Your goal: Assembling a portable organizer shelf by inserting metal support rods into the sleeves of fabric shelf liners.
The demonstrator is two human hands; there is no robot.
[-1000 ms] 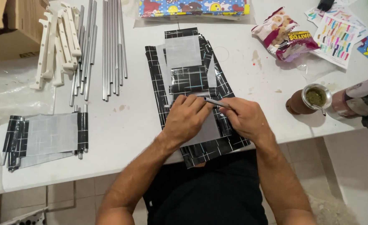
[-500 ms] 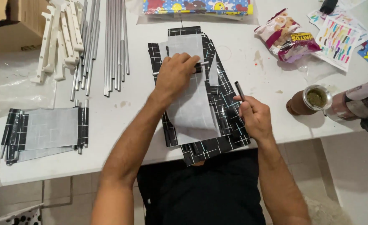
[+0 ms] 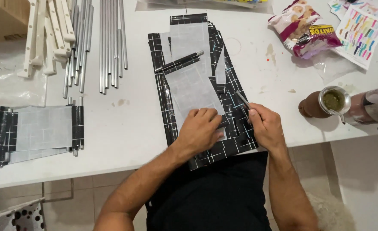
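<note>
Fingers (image 3: 207,117) of left hand (image 3: 199,130) press flat on grey sheet (image 3: 193,92); right hand (image 3: 266,126) pinches rod (image 3: 243,99).

We see the left hand (image 3: 201,130) lying flat on a grey sheet (image 3: 193,92) atop a stack of black grid-patterned sheets (image 3: 236,107) on the white counter (image 3: 129,124), while the right hand (image 3: 265,126) just beside it pinches a thin metal rod (image 3: 243,99) in its fingers (image 3: 254,114). A rolled black strip (image 3: 179,62) lies tilted across the stack's upper part. Metal rods (image 3: 109,38) and white plastic bars (image 3: 47,30) lie at far left, a snack bag (image 3: 304,28) and a metal-rimmed cup (image 3: 332,100) to the right.
</note>
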